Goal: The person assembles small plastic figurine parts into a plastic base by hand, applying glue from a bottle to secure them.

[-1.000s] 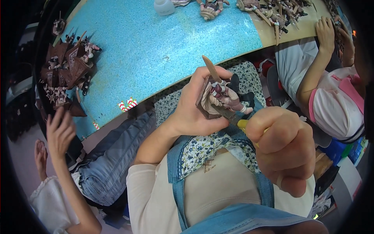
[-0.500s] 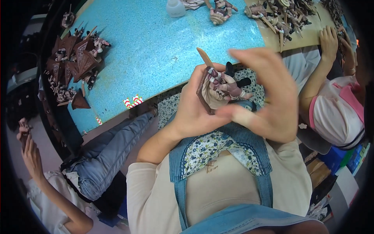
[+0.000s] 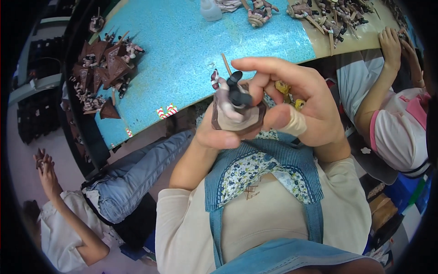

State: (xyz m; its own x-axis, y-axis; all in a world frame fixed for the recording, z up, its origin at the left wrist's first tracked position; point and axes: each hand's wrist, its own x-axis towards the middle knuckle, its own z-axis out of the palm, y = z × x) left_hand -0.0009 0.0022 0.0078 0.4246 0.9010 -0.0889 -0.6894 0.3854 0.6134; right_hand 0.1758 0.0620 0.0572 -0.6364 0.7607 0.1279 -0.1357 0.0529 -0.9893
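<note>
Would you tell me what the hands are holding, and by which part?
Both hold a small painted figurine: the left hand cups its brown base from below, and the right hand pinches its upper dark part.

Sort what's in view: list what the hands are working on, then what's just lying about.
In hand:
- small painted figure on a brown base, gripped by the left hand
- right hand, fingers on the figure's dark top piece

Lying about:
- heap of dark brown figures on the blue table
- more figures at the far edge
- red-and-white striped bits
</note>
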